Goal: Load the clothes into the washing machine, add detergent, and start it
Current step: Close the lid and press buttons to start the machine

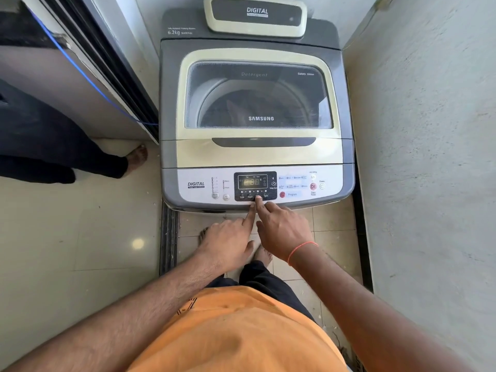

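Note:
The top-loading washing machine [255, 154] stands in front of me with its glass lid [257, 95] closed. Dark clothes show dimly in the drum through the glass. The control panel [255, 186] has a lit display [252, 182]. My right hand [281, 229] points its straight index finger onto a button in the row under the display, between Wash and Spin. My left hand [228, 240] points its index finger at the panel's front edge just beside the right fingertip, its other fingers curled. Neither hand holds anything. No detergent container is in view.
A red start/pause button [313, 186] and a power button [322, 186] sit at the panel's right. A wall [429, 157] is close on the right. A sliding door frame [107, 71] with a blue cable stands at the left. Another person's foot [137, 157] is on the floor there.

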